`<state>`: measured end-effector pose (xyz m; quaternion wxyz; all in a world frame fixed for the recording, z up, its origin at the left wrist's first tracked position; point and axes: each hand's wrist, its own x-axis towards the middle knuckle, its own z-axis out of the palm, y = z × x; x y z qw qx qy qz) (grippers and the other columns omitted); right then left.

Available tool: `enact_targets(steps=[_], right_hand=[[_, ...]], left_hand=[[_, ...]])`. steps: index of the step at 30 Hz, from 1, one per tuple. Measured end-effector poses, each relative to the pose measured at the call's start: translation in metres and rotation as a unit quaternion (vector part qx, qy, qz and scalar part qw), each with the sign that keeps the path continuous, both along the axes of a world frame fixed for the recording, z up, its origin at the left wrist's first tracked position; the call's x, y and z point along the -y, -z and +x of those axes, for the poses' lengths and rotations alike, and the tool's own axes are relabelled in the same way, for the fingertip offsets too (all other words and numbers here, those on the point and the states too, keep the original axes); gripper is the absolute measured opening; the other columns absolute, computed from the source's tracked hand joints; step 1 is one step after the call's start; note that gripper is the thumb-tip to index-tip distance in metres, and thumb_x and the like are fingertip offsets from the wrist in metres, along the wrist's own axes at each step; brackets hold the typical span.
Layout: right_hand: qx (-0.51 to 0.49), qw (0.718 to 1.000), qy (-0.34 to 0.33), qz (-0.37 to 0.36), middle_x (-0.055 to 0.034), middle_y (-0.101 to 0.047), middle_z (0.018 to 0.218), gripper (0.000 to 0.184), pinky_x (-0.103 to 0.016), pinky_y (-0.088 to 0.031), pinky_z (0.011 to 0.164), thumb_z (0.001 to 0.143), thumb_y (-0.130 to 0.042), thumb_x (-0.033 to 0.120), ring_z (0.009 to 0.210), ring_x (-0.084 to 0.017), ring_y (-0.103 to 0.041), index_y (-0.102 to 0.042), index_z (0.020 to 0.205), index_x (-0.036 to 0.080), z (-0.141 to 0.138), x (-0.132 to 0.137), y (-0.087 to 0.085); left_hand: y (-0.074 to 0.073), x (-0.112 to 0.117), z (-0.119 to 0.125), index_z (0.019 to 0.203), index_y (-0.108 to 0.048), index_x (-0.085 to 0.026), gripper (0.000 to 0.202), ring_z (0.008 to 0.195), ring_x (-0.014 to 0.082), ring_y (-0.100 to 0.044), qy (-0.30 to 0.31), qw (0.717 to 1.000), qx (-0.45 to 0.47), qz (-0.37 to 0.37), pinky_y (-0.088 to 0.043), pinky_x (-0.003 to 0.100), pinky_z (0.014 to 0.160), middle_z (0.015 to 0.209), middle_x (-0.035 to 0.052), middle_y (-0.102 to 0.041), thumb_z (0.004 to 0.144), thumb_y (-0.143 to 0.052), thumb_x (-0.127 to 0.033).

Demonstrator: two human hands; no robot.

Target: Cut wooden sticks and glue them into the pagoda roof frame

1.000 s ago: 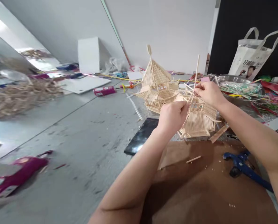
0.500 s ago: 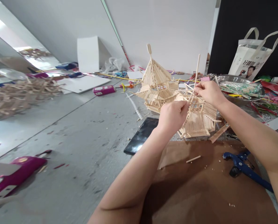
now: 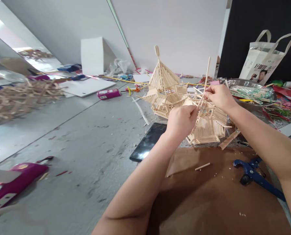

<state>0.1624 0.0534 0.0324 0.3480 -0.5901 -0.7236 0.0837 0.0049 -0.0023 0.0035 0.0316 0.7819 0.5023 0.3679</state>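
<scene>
In the head view, my right hand [image 3: 220,97] pinches a thin wooden stick [image 3: 207,75] that rises almost upright from its fingertips. My left hand [image 3: 182,120] is closed just below and to the left, with a slanting thin stick [image 3: 201,101] between its fingertips and my right hand's. Its fingers partly hide the grip. Both hands are over a low model roof [image 3: 205,129] built of many pale sticks. Directly behind and left stands a model pavilion [image 3: 163,80] with a pointed roof, made of the same sticks.
A dark phone [image 3: 147,142] lies left of the model roof. Brown paper [image 3: 209,202] in front bears a short stick [image 3: 202,166] and a blue cutter [image 3: 255,178]. A metal bowl [image 3: 254,102] of wrapped sticks and a white bag [image 3: 262,62] stand right. Purple tools [image 3: 18,182] lie left.
Hardly anything differs. Both hands keep their grip on the sticks above the model roof, and the view has shifted very slightly.
</scene>
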Motion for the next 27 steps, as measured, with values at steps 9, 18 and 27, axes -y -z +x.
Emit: enact_targets(steps=[9, 18, 27], right_hand=[[0.009, 1.0, 0.003, -0.001, -0.0068, -0.068, 0.073, 0.015, -0.029, -0.044, 0.069, 0.077, -0.054, 0.02, 0.07, -0.017, -0.061, -0.066, 0.073, 0.013, 0.0003, -0.0001, 0.0009], [0.008, 1.0, 0.002, 0.008, -0.0053, -0.067, 0.072, 0.014, -0.031, -0.044, 0.069, 0.077, -0.055, 0.021, 0.07, -0.017, -0.06, -0.066, 0.072, 0.015, 0.0003, -0.0008, 0.0015], [0.01, 1.0, -0.002, 0.009, -0.0059, -0.067, 0.071, 0.015, -0.031, -0.043, 0.069, 0.076, -0.054, 0.022, 0.07, -0.017, -0.061, -0.065, 0.069, 0.014, 0.0014, -0.0015, 0.0029]], left_hand=[[0.0002, -0.0008, -0.0005, 0.053, -0.054, -0.016, 0.033, 0.045, 0.0087, -0.032, 0.005, 1.0, 0.004, 0.003, -0.026, 0.025, 0.051, 0.045, -0.0019, -0.04, 0.082, -0.043, -0.03], [-0.0011, 0.0, -0.0003, 0.054, -0.055, -0.016, 0.035, 0.045, 0.0092, -0.035, 0.002, 1.0, -0.005, 0.001, -0.028, 0.025, 0.051, 0.046, -0.0002, -0.047, 0.083, -0.042, -0.03], [-0.0002, -0.0002, -0.0006, 0.056, -0.058, -0.016, 0.033, 0.046, 0.0092, -0.037, 0.0, 1.0, -0.006, -0.004, -0.029, 0.025, 0.051, 0.047, 0.0004, -0.049, 0.082, -0.042, -0.029]])
